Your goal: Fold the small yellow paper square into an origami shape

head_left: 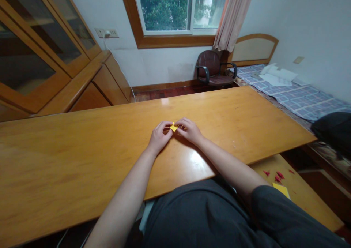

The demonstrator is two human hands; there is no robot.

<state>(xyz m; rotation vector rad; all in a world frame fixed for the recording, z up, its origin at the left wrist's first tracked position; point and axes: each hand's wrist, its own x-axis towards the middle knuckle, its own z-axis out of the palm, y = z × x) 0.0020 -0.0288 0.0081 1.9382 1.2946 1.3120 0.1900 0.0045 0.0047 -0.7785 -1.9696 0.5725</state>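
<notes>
A small folded piece of yellow paper (173,128) is held just above the wooden table (82,149), near its middle. My left hand (160,135) pinches the paper's left side between thumb and fingers. On the opposite side, my right hand (189,130) grips it the same way, fingertips close to those of the left. The fingers cover part of the paper, so its full folded shape cannot be made out.
To the lower right, a lower wooden surface (309,200) bears several small red folded paper pieces (278,176) and a yellow paper stack (281,190). A brown armchair (210,65) stands beyond the table. The bed (296,98) carries a black bag (333,132).
</notes>
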